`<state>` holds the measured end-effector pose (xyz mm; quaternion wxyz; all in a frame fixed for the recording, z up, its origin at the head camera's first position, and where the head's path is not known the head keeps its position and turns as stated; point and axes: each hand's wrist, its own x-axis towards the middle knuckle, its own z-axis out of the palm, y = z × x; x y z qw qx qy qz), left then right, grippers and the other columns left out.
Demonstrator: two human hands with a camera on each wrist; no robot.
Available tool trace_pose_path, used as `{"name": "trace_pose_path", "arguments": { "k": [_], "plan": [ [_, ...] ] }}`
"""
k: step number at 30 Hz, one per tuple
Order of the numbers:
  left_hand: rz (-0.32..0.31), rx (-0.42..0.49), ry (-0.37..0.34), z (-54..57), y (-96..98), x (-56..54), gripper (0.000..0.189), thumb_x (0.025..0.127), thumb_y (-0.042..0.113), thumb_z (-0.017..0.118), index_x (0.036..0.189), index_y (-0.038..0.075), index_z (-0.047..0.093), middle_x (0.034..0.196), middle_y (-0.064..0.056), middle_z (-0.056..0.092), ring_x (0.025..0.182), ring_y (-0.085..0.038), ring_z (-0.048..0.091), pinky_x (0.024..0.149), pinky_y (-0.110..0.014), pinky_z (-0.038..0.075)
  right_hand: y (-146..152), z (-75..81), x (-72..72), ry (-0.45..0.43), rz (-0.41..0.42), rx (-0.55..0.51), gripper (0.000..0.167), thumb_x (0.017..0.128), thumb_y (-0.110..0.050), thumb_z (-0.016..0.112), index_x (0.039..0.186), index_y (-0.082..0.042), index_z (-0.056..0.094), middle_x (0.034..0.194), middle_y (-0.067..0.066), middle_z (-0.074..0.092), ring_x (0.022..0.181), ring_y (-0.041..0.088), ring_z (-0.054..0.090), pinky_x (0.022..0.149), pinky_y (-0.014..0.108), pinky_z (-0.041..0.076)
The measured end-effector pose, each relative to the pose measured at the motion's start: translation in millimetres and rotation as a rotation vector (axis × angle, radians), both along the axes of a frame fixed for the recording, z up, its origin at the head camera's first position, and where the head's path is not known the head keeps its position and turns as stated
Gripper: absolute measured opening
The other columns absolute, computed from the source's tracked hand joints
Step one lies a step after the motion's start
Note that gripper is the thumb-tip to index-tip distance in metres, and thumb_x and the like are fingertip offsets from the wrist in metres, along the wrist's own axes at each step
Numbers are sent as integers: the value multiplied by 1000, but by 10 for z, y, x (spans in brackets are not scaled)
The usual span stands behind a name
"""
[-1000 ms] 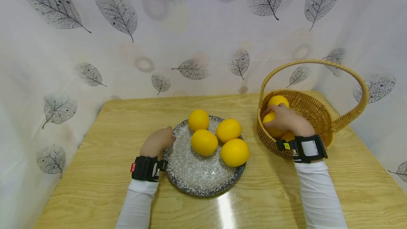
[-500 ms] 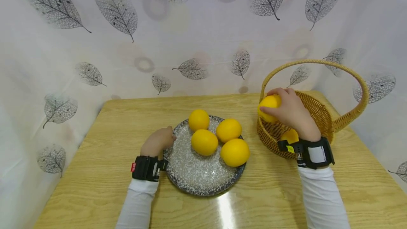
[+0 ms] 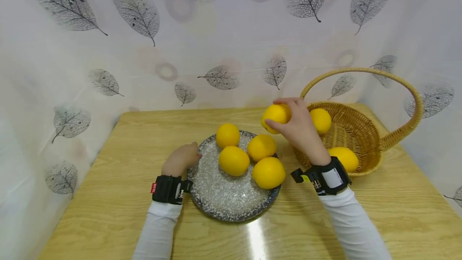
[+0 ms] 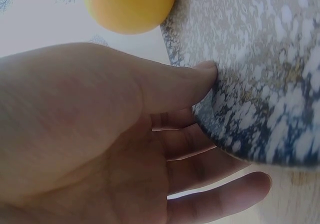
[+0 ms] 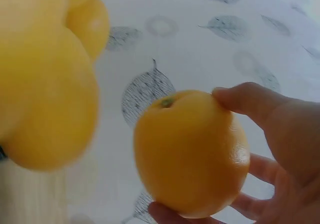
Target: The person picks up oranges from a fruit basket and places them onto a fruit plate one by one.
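My right hand grips an orange between thumb and fingers, in the air left of the basket and above the plate's far right side. In the right wrist view the held orange shows a small green stem end. At its left rim, my left hand holds the round speckled grey plate. The left wrist view has the thumb on top of the rim and fingers beneath. Several oranges lie grouped on the plate's far and right parts.
A wicker basket with a tall arched handle stands at the right of the wooden table. Two oranges, one at its back left and one at its front, lie inside. A leaf-patterned curtain hangs behind.
From inside the basket, my right hand has taken an orange, lifted it over the left rim and carried it left. The left hand stays at the plate's rim.
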<state>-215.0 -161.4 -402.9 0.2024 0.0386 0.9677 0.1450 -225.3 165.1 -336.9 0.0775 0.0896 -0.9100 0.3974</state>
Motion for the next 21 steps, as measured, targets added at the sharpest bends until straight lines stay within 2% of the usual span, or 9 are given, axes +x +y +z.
{"name": "trace_pose_path", "arguments": {
  "k": [7,11,21],
  "plan": [
    [2,8,1,17,8,-2,47,106,21,50,143,-9,48,137,-27,61,124,-39,62,105,-52,49,-204,-200,-81,34,70,-28,56,89,-29,79,138,-14,56,149,16,42,125,38,53,101,55,52],
    [1,3,-4,25,24,-3,47,106,21,50,143,-9,48,137,-27,61,124,-39,62,105,-52,50,-250,-275,-116,56,86,-24,57,88,-25,81,138,-13,56,144,15,45,123,38,55,99,54,53],
    [6,-8,-13,9,9,-23,50,107,21,50,146,-10,44,140,-28,59,127,-40,60,108,-52,48,-265,-351,-170,-9,65,-55,59,92,-31,76,144,-17,51,153,18,38,128,40,52,105,57,48]
  ]
}}
